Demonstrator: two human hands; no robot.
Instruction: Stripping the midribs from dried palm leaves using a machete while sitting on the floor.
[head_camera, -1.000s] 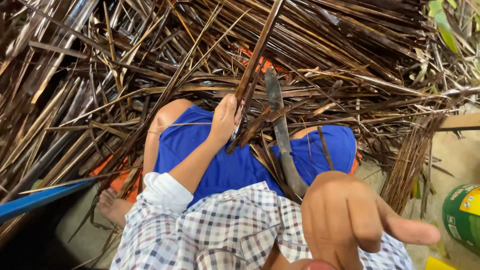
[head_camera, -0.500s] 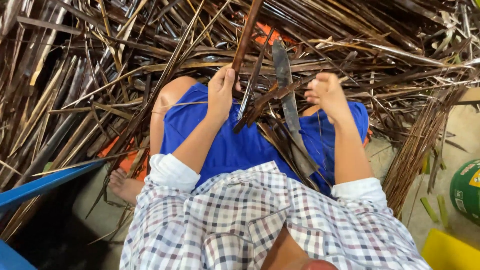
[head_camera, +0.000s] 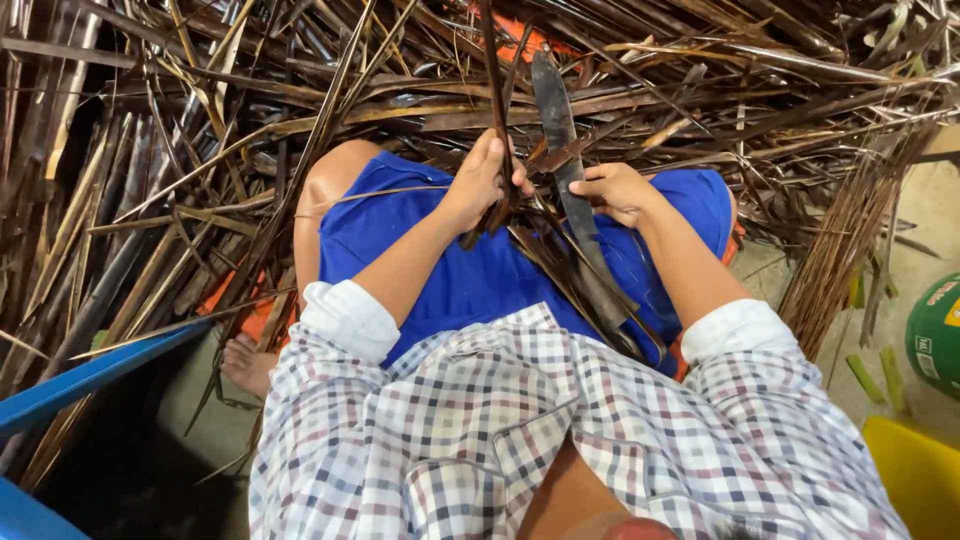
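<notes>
Seated person, looking down at lap. Left hand (head_camera: 482, 183) is wrapped around a dark dried palm-leaf strip (head_camera: 494, 95) that runs up and away from the knees; fingers closed tight on it, thumb over the top. Right hand (head_camera: 618, 190) sits on the long dark blade (head_camera: 558, 130), fingers curled over its flat near the middle; the blade's lower end runs down toward the checked shirt (head_camera: 560, 440), and I can't tell how it is braced there. The strip in hand lies over the blue shorts (head_camera: 470, 280), just beside the blade and touching it near the hands, with loose leaf scraps (head_camera: 560, 270) trailing down the lap.

Doing this step well, as a judgement: keep the strip taut in the left hand so it meets the edge cleanly, hold the blade steady with the right rather than sawing it, and keep the right fingers on the flat, off the edge. Drawing the strip along the blade away from the body looks safer than toward the thigh. Slack would likely let the leaf tear unevenly.

Around: big heap of dried brown leaves (head_camera: 150, 150) on all sides, orange stool (head_camera: 250, 310) under the left leg, blue bar (head_camera: 90, 375) lower left, yellow container (head_camera: 915, 470) and green round object (head_camera: 940, 335) at right, bare foot (head_camera: 245, 365) on the floor.
</notes>
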